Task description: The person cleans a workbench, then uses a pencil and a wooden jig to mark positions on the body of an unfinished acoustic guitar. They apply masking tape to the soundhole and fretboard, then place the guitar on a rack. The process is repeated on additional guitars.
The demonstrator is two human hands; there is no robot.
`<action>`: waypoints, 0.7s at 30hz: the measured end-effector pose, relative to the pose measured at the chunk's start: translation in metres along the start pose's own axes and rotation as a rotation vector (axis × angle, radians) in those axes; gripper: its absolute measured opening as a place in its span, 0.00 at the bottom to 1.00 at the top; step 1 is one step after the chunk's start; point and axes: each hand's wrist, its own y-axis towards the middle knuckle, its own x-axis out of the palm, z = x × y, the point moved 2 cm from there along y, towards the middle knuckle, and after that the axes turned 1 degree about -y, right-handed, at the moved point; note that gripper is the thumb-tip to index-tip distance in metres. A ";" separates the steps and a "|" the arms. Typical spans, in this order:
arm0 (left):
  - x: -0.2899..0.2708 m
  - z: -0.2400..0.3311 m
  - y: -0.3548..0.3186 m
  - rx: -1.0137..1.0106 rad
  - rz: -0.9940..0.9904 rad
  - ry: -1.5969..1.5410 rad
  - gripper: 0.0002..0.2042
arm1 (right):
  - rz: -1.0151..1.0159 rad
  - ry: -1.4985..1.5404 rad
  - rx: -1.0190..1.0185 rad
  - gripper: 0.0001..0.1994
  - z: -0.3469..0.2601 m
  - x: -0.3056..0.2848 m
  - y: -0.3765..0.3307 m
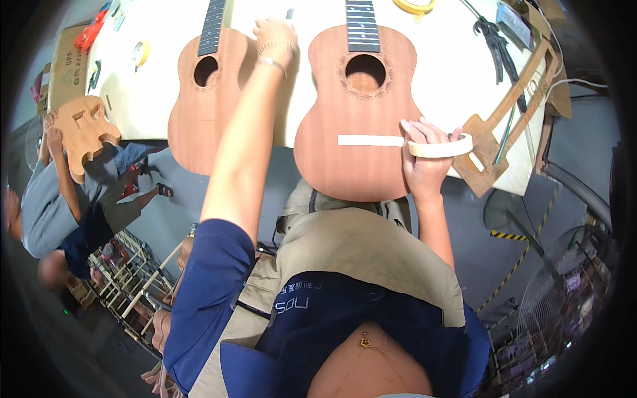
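A ukulele-like wooden instrument (pixel 325 79) lies face up before me, its dark fretboard pointing away. A pale strip of masking tape (pixel 368 140) runs across its lower body toward my right hand (pixel 424 159). That hand grips the tape roll (pixel 441 150), with fingers resting at the body's right edge. My left hand (pixel 275 36) reaches far over the table, between this instrument and a second similar one (pixel 192 126). Its fingers look bent, but glare and the back of the hand hide their tips. Just beyond them is a small grey piece (pixel 290 13), too small to name.
Yellow tape rolls (pixel 140 54) lie on the white table (pixel 149 93). On the right are a black clamp (pixel 494 50) and a wooden frame-like jig (pixel 481 156). At left, another person (pixel 50 199) holds a guitar-shaped wooden body (pixel 83 129). A fan (pixel 564 292) stands lower right.
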 end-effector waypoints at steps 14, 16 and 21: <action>-0.072 0.034 -0.212 0.009 -0.883 -1.195 0.04 | -0.011 0.085 -0.024 0.17 0.008 0.001 -0.006; -0.057 0.043 -0.222 0.050 -0.976 -1.136 0.06 | -0.010 0.101 -0.025 0.17 0.007 0.000 -0.006; -0.049 0.060 -0.221 0.080 -1.003 -0.979 0.07 | 0.012 0.091 -0.027 0.16 0.011 0.001 -0.008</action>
